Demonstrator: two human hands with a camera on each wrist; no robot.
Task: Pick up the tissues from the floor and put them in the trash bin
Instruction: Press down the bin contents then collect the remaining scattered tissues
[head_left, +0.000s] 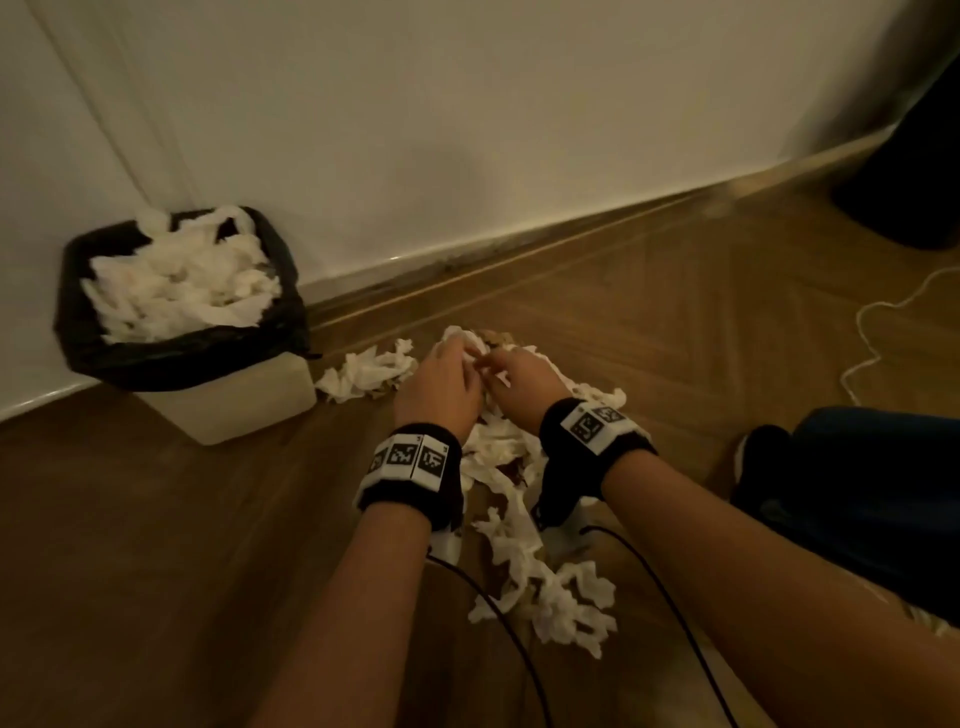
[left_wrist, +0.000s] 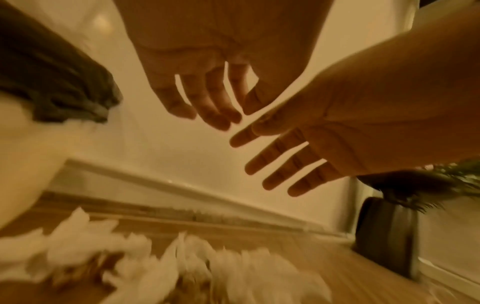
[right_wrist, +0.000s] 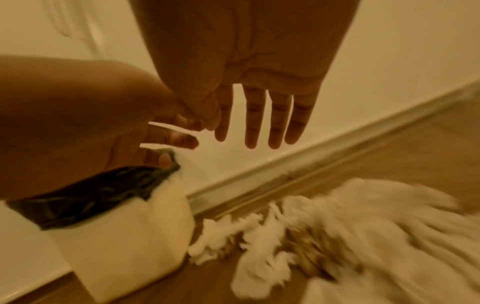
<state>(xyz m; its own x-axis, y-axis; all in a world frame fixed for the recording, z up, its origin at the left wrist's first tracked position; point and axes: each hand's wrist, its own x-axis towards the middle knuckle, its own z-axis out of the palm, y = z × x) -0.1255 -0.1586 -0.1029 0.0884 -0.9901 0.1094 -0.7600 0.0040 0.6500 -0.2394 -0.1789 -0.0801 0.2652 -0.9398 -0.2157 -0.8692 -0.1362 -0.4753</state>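
Note:
A long heap of crumpled white tissues (head_left: 550, 597) lies on the wooden floor, with one clump (head_left: 363, 371) beside the bin. The white trash bin (head_left: 223, 410), lined with a black bag (head_left: 78, 322), stands at the left against the wall and is heaped with tissues (head_left: 182, 291). My left hand (head_left: 441, 379) and right hand (head_left: 519, 379) are side by side over the far end of the heap. In the wrist views the left hand (left_wrist: 202, 109) and right hand (right_wrist: 259, 123) have straight, spread fingers and hold nothing, above the blurred tissues (left_wrist: 233, 273) (right_wrist: 363, 236).
A skirting board (head_left: 519, 244) runs along the wall behind the heap. A white cord (head_left: 872, 332) snakes over the floor at the right, below a dark object (head_left: 914, 171) in the corner. My knee in blue cloth (head_left: 883, 493) and a black shoe (head_left: 758, 457) are at the right.

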